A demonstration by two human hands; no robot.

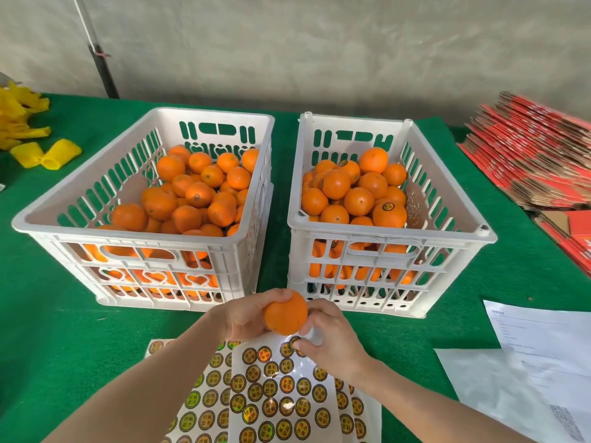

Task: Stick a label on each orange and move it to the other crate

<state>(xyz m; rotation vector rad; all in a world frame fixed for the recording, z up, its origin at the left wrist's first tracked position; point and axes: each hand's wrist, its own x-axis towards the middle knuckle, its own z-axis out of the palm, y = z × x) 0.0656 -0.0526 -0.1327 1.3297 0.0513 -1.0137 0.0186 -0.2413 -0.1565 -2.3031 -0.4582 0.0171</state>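
My left hand (pixel 244 316) holds an orange (pixel 285 313) just in front of the two white crates. My right hand (pixel 331 337) is beside the orange, its fingertips pinching a round gold-and-black label (pixel 294 343) at the top of the sticker sheet (pixel 287 394). The left crate (pixel 134 241) holds several oranges without visible labels. The right crate (pixel 393 241) holds several oranges, some with a round label on top, such as one near the front (pixel 389 214).
Yellow foam net sleeves (pixel 48 153) lie at the left. Flat red cardboard boxes (pixel 537 155) are stacked at the right. White paper sheets (pixel 537 346) lie at the front right on the green table cover (pixel 48 330).
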